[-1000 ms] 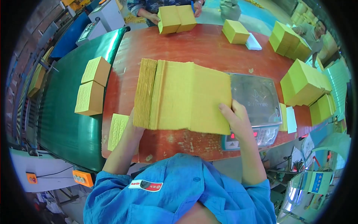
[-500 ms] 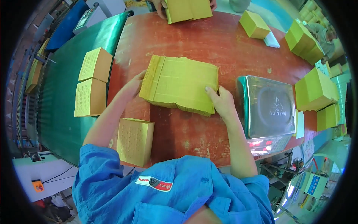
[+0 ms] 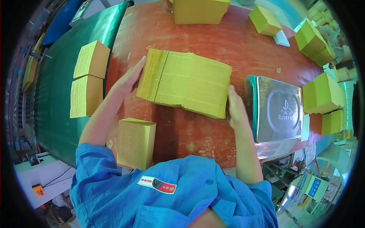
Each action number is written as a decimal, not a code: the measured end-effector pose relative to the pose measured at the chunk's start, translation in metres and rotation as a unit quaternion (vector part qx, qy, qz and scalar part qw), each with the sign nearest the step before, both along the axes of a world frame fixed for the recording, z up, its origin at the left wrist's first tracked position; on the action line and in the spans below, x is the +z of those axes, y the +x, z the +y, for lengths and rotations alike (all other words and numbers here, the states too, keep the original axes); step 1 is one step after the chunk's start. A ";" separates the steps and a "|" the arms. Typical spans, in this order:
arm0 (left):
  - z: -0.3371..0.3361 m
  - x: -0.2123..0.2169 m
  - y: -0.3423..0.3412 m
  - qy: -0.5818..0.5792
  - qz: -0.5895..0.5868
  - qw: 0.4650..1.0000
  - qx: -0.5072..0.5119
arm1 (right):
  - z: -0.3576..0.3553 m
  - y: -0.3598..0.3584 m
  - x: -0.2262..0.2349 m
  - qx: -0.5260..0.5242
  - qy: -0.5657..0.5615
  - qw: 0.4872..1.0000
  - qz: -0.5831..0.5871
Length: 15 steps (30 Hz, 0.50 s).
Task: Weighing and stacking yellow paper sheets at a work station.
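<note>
A thick stack of yellow paper (image 3: 192,81) lies at a slight tilt on the red table in front of me, its sheet layers showing at the left end. My left hand (image 3: 131,76) is held flat beside that left end, fingers straight and together. At the opposite end, my right hand (image 3: 236,106) has its fingers stretched along the stack's edge, with the thumb off the top. Whether either palm presses on the paper is hard to tell. Near my left forearm stands a smaller yellow paper block (image 3: 135,142) with a bumpy face.
A scale (image 3: 279,110) with a metal plate stands at the right. Two paper blocks (image 3: 89,78) lie on the green surface (image 3: 53,87) at left. Across the red table (image 3: 171,38), another person's hand is beside a yellow block (image 3: 200,11). More yellow blocks (image 3: 323,93) line the right edge.
My right thumb has come off the top of the stack, and both hands have flattened at its ends. The far block has tipped, showing its side toward me. My view has shifted slightly.
</note>
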State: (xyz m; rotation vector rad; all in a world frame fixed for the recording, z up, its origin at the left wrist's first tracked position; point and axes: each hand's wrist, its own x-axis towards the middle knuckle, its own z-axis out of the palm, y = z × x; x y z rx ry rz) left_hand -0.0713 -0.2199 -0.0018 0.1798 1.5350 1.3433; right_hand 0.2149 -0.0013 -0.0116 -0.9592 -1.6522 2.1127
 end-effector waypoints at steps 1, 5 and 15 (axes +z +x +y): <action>0.008 0.003 0.014 0.011 0.033 0.999 0.033 | -0.005 -0.008 0.003 0.027 0.029 0.999 0.008; 0.011 0.021 0.045 0.068 0.061 0.991 0.094 | 0.001 -0.016 0.016 0.042 0.057 0.997 0.045; -0.025 0.014 0.068 0.325 -0.064 0.936 0.118 | 0.009 -0.010 0.003 -0.045 -0.026 0.973 0.226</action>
